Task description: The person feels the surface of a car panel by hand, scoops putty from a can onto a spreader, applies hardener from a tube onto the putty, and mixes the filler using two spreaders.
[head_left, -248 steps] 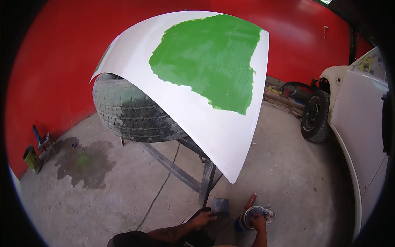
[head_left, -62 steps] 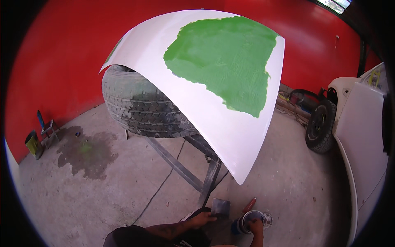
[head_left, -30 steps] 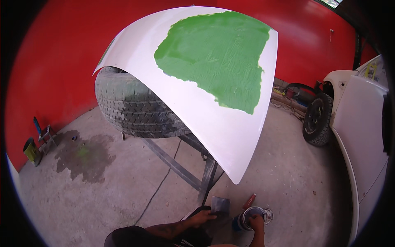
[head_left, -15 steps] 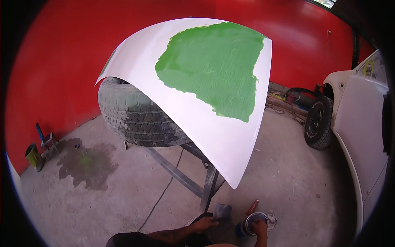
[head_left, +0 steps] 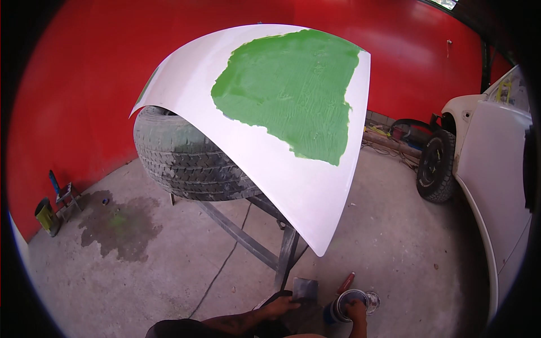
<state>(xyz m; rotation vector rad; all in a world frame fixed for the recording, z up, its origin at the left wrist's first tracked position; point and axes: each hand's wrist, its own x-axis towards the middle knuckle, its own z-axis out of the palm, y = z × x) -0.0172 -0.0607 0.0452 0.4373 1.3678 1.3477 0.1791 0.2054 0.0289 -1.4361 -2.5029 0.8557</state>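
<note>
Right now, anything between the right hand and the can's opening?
Nothing visible: the right hand is at the mouth of the can. The red tube lies beyond the can, the round lid-like piece to its right; neither blocks.

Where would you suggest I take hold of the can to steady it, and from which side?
I'd take the can by its outer wall, from the left: that rounded side looks exposed, while the right hand is at its open mouth.

Left hand (head_left: 282, 305): holding flat grey plate (head_left: 305, 288), six o'clock.
Right hand (head_left: 355, 310): at mouth of can (head_left: 329, 315), five o'clock.
Panel (head_left: 265, 146): white, green patch (head_left: 287, 93), above tire (head_left: 189, 163), twelve o'clock.
Car (head_left: 487, 152): white, three o'clock.
</note>
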